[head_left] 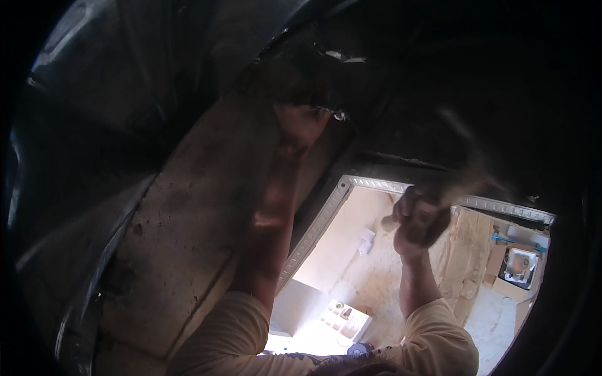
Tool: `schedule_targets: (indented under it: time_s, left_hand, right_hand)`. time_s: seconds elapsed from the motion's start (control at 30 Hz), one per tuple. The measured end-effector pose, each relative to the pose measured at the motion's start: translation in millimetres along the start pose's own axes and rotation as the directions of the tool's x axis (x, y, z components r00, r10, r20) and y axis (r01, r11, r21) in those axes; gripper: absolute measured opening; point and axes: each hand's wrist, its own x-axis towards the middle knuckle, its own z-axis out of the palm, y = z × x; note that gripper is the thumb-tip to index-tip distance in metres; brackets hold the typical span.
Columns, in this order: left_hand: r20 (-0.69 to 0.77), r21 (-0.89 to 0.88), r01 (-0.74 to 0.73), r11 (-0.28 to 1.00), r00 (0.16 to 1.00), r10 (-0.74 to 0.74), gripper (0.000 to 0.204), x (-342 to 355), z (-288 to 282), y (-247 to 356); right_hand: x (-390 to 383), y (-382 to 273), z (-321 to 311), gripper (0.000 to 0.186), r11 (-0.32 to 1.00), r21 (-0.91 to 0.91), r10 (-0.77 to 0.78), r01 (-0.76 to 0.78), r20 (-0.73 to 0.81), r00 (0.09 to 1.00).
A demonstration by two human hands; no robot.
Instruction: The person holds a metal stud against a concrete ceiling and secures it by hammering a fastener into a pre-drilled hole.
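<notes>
My left hand (302, 125) reaches up into the dark, beside a small shiny spot (339, 115) on a dark surface. Shadow covers its fingers, so whether it grips anything does not show. Raised at the edge of a bright square opening, my right hand (424, 220) is closed around the handle of a hammer (464, 183). The butt of its pale handle pokes out to the left of the fist. Its head, up and to the right, is smeared by motion and dim.
A pale metal angle frame (376, 184) with slots rims the opening. Left of my left arm runs a stained beige panel (188, 207), with dark crinkled sheeting (81, 156) beyond. Through the opening show a white compartment tray (355, 327) and an open cardboard box (497, 276).
</notes>
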Motion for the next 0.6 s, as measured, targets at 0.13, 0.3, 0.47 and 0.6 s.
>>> schedule_targets:
  time_s: [0.13, 0.3, 0.47, 0.6]
  left_hand:
    - [-0.035, -0.161, 0.129, 0.979, 0.990, -0.136, 0.021, -7.2, 9.4, 2.0]
    - [0.111, -0.179, 0.242, 0.954, 0.968, -0.225, 0.027, -21.7, 10.4, -13.4]
    - [-0.058, 0.021, 0.084, 0.996, 0.995, -0.082, 0.026, -12.9, 12.8, -4.5]
    - [-0.060, -0.108, 0.087, 0.990, 0.994, -0.094, 0.020, -7.8, 5.8, -4.5]
  right_hand:
    - [10.0, -12.0, -5.0, 0.026, 0.907, 0.422, -0.129, 0.001, 0.274, 0.953]
    - [-3.9, 22.3, 13.6, 0.040, 0.800, -0.592, 0.269, -0.101, 0.203, 0.942]
    - [-2.3, -1.2, -11.2, 0.037, 0.998, 0.053, -0.036, 0.030, 0.127, 0.991]
    - [-2.2, 4.0, 1.5, 0.033, 0.942, 0.327, -0.167, 0.074, 0.266, 0.949]
